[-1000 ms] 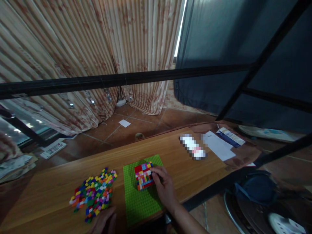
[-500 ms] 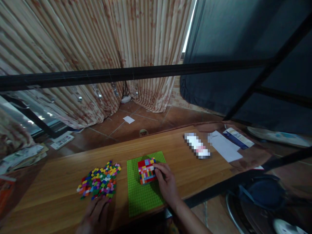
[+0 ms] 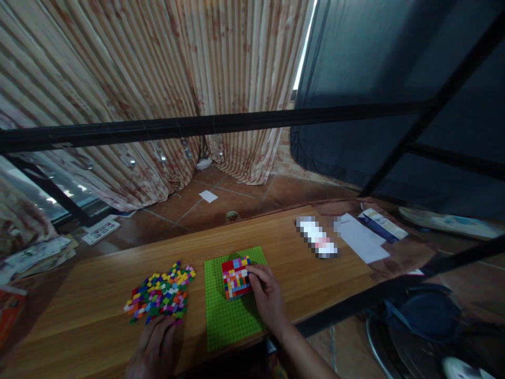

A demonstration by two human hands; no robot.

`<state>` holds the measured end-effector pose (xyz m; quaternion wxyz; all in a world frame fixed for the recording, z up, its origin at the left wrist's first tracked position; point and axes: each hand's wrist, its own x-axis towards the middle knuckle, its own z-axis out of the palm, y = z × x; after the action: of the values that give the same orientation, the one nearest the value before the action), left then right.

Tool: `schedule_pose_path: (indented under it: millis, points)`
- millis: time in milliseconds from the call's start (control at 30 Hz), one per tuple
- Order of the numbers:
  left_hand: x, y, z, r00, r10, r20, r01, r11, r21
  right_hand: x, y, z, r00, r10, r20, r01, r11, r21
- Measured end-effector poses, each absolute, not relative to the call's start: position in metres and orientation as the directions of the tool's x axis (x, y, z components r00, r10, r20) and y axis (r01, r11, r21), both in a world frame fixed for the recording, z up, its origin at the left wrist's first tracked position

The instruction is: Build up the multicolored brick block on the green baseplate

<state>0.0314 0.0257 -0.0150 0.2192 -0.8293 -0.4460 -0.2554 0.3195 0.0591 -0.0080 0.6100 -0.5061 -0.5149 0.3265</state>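
The block [image 3: 235, 279] is in the lower middle of the frame. It is made of many small bricks in red, white, orange, blue and more, and it sits on the upper part of a green mat [image 3: 232, 326]. It looks light, hard and stiff, like plastic. The sides look smooth, so it may slip a little, and a hard squeeze or a twist might pop bricks off. I think the best hold is low down on two facing sides, with the bumpy mat kept flat.

The right hand [image 3: 270, 297] is at the block's right edge, with thumb and pointing finger bent close together there. The left hand [image 3: 152, 345] is at the bottom, left of the mat, its fingers a bit curled on the near edge of a pile [image 3: 165, 289] of loose bricks. The picture is small and dim, so I cannot tell if either hand has a brick pinched.

All this is on a wooden table [image 3: 284, 237]. To the right are a blurred white thing [image 3: 316, 237] and some papers [image 3: 361, 242]. Striped curtains [image 3: 236, 63] hang at the top.
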Motion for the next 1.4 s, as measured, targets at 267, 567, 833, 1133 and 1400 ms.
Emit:
schedule_pose_path:
  millis: [267,567,833,1133,1400]
  points:
    - [0.056,0.02,-0.013,0.176,0.739,0.65,0.904,-0.383,0.19,0.32,0.059,-0.008,0.257,0.917,0.305,0.133,0.279,-0.951]
    - [0.118,0.034,0.03,0.165,0.829,0.535,0.726,-0.469,0.503,0.319,0.059,-0.007,0.262,0.92,0.291,0.128,0.265,-0.956]
    - [0.146,0.05,0.036,0.196,0.86,0.471,0.632,-0.478,0.609,0.319,0.059,-0.004,0.26,0.916,0.306,0.116,0.285,-0.952]
    - [0.151,0.054,0.026,0.146,0.917,0.372,0.643,-0.374,0.668,0.32,0.059,-0.008,0.241,0.919,0.312,0.137,0.286,-0.948]
    - [0.157,0.062,0.034,0.246,0.873,0.421,0.658,-0.47,0.589,0.321,0.059,-0.004,0.243,0.92,0.309,0.156,0.277,-0.948]
